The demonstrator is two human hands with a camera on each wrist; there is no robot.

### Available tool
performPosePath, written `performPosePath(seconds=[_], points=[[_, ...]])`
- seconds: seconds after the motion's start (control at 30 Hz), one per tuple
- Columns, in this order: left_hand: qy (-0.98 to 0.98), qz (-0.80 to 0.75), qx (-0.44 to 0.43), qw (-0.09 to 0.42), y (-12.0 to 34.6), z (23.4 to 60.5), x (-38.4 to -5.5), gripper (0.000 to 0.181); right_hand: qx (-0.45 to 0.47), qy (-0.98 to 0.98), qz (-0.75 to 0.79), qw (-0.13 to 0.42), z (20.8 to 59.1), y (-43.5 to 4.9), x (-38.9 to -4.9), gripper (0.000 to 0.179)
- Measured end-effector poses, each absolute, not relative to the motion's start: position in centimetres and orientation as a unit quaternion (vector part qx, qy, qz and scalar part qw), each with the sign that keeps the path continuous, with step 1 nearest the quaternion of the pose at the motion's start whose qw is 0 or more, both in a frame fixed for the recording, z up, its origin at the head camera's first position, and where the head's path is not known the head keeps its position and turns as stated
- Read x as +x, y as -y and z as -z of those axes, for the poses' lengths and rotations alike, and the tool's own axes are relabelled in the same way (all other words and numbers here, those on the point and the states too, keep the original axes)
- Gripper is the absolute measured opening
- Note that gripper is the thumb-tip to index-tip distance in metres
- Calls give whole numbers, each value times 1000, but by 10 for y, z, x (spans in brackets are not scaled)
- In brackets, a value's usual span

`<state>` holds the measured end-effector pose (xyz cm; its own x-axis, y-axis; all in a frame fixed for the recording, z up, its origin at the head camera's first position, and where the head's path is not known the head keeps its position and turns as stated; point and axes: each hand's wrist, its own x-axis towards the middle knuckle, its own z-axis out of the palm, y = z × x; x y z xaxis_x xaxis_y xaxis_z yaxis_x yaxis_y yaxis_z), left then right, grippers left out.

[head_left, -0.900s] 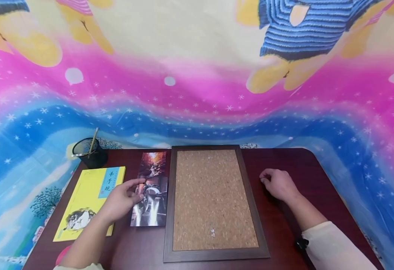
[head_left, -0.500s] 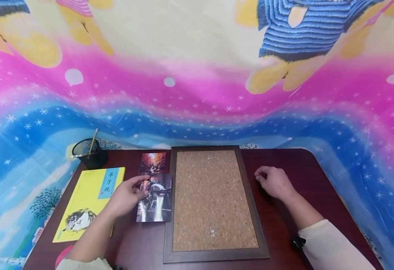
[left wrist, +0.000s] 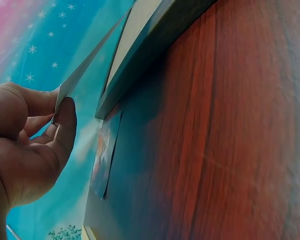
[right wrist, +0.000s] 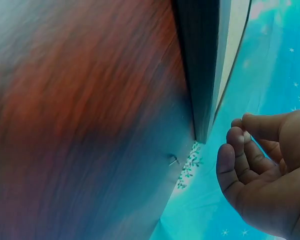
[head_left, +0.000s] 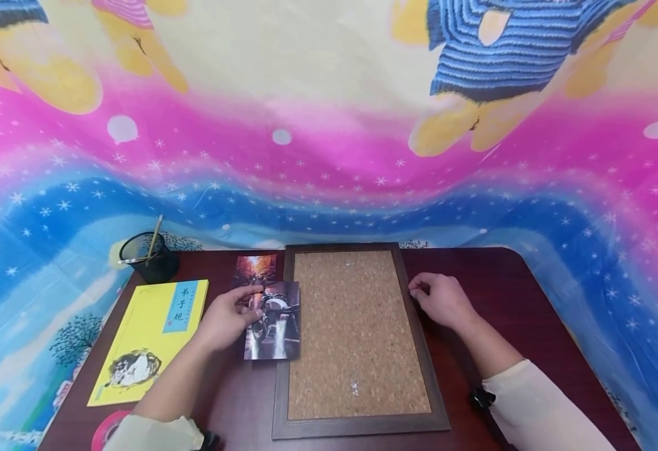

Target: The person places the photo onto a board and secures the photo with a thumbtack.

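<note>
My left hand (head_left: 231, 316) pinches a photo print (head_left: 279, 335) of a motorcycle by its left edge. In the left wrist view the print (left wrist: 82, 70) is seen almost edge-on, raised off the table. It overlaps the left side of a brown-framed corkboard (head_left: 357, 332). Beneath and behind it lies a second print (head_left: 257, 266) with an orange forest scene. My right hand (head_left: 438, 299) is beside the board's right edge, thumb and fingertips brought together. A small pale object (right wrist: 247, 136) shows between them, too small to identify.
A yellow book (head_left: 137, 338) lies at the left, with a black mesh pen holder (head_left: 159, 263) behind it. A pink tape roll (head_left: 103, 432) is partly hidden by the left sleeve. Small white marks (head_left: 355, 389) show on the cork. A patterned cloth (head_left: 329, 156) hangs behind the table (head_left: 492, 275).
My left hand has lifted the motorcycle print and carried it right and away from me, over the board's left frame. My right hand has moved left towards the board.
</note>
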<state>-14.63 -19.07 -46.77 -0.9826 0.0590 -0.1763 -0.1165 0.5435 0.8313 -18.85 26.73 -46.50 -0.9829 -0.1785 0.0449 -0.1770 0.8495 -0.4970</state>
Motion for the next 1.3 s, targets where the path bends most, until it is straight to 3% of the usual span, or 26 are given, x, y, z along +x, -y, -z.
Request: performPosePath(seconds=[1.3], points=[[-853,-512,24,95,131,485,-215,49,-117,-954,276,0,467,-203,-221,4]])
